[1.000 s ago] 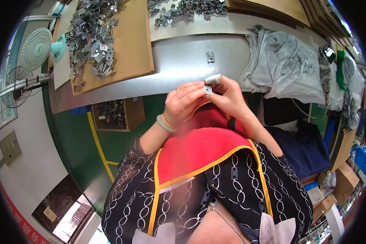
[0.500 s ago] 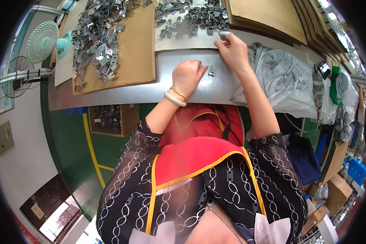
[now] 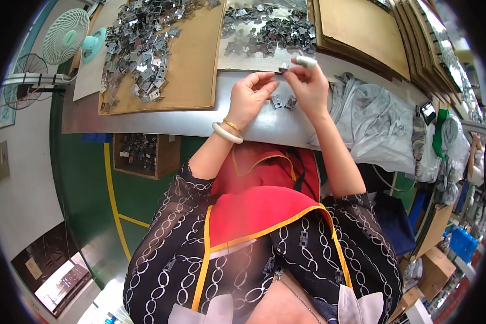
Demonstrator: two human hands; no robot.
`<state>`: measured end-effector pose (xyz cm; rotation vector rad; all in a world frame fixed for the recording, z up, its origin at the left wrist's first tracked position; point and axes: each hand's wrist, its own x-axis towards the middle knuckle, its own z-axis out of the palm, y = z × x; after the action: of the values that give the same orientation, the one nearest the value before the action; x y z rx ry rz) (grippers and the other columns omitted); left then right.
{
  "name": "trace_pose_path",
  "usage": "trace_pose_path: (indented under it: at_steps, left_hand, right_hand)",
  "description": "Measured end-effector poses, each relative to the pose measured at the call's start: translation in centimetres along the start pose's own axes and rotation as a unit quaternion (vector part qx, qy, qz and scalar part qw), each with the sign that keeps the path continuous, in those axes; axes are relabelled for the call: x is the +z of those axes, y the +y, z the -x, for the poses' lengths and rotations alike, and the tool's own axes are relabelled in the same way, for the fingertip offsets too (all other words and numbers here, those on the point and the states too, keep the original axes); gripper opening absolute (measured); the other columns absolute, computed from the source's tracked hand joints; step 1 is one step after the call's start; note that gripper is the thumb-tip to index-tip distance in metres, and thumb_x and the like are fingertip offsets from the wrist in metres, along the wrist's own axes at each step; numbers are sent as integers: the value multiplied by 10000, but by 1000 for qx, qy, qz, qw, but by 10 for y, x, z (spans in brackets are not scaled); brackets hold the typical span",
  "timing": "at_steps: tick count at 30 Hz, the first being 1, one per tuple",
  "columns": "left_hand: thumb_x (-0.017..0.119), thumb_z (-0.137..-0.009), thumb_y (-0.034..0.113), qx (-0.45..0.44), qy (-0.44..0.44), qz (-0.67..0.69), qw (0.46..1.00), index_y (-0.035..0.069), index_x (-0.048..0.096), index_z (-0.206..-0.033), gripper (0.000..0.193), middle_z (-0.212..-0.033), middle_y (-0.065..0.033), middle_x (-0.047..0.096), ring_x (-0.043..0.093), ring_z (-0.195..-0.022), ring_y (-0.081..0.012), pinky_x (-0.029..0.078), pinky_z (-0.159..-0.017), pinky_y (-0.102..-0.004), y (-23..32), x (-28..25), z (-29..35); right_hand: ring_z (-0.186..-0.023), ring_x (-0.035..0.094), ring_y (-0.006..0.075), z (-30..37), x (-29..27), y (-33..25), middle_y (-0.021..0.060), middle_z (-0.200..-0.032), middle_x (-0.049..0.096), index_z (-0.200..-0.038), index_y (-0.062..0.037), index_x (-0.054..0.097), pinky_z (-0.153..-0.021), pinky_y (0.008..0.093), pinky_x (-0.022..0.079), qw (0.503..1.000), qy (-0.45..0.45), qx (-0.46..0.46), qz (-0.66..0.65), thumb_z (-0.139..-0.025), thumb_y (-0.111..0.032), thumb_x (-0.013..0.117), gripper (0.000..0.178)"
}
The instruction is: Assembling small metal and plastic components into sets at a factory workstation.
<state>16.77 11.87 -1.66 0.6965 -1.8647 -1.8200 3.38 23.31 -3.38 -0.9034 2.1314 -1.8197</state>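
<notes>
My right hand [image 3: 312, 89] pinches a small metal bracket [image 3: 284, 67] between thumb and fingertips, just off the near edge of the pale board. A white wrap [image 3: 306, 62] covers one of its fingers. My left hand [image 3: 251, 100] hovers close beside it, thumb and forefinger apart, with nothing visible between them. Below the two hands lie a flat metal piece with holes [image 3: 276, 101] and another small metal piece [image 3: 290, 102] on the steel tabletop [image 3: 189, 123]. Beyond my hands, a pile of similar dark metal pieces [image 3: 286, 32] covers part of the pale board [image 3: 243, 62].
To the left, a heap of metal pieces [image 3: 146, 59] lies on a brown cardboard sheet [image 3: 197, 81], with a fan [image 3: 65, 36] behind. Stacked cardboard [image 3: 362, 32] stands back right. Grey cloth [image 3: 378, 113] drapes over the right edge. A box of parts [image 3: 167, 154] sits below the table.
My right hand has drawn back from the pile with a bracket. My left fingers have parted, and a second metal piece now shows on the tabletop. The view has shifted slightly.
</notes>
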Motion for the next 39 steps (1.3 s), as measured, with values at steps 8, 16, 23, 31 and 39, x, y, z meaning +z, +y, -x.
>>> trace_pose_path:
  at_steps: [8, 16, 23, 31, 39]
  left_hand:
    - [733, -928, 25, 29, -29, 117, 992, -25, 755, -1056, 140, -948, -83, 770, 705, -800, -117, 585, -722, -263, -5, -14, 31]
    - [716, -859, 26, 215, -60, -177, 958, 10, 742, -971, 116, -885, -150, 711, 706, -815, -309, 568, -727, -381, 8, -38, 61]
    - [712, -854, 46, 216, -97, -181, 955, 20, 724, -977, 126, -915, -154, 706, 682, -863, -348, 557, -761, -418, 19, -53, 71]
    - [842, -766, 254, 237, 240, -596, 729, 28, 739, -1033, 364, -1189, -175, 678, 579, -1179, -364, 473, -1018, -447, 41, -152, -54]
    - [850, -797, 268, 257, 254, -643, 676, 21, 744, -1089, 397, -1148, -166, 723, 623, -1152, -311, 511, -995, -418, 11, -199, -100]
  right_hand:
    - [-900, 680, 130, 50, -3, -50, 63, -1028, 771, -1186, -22, 676, -773, 284, 522, 990, -4, -131, 52, -822, -1, 816, 391]
    - [-808, 685, 270, 60, -8, -63, 105, -956, 745, -1140, -28, 706, -736, 368, 551, 934, -152, -254, 198, -745, -17, 837, 416]
    - [-766, 680, 265, 77, 6, -72, 122, -925, 737, -1131, 3, 702, -705, 361, 551, 932, -125, -268, 212, -740, 16, 825, 410]
    - [-813, 725, 174, 80, -10, -60, 104, -1020, 770, -1210, 1, 672, -776, 318, 576, 970, -78, -144, 178, -806, -6, 809, 427]
    - [-812, 710, 128, 79, -17, -56, 75, -977, 784, -1235, -10, 668, -749, 260, 526, 982, -37, -116, 144, -838, -33, 796, 418]
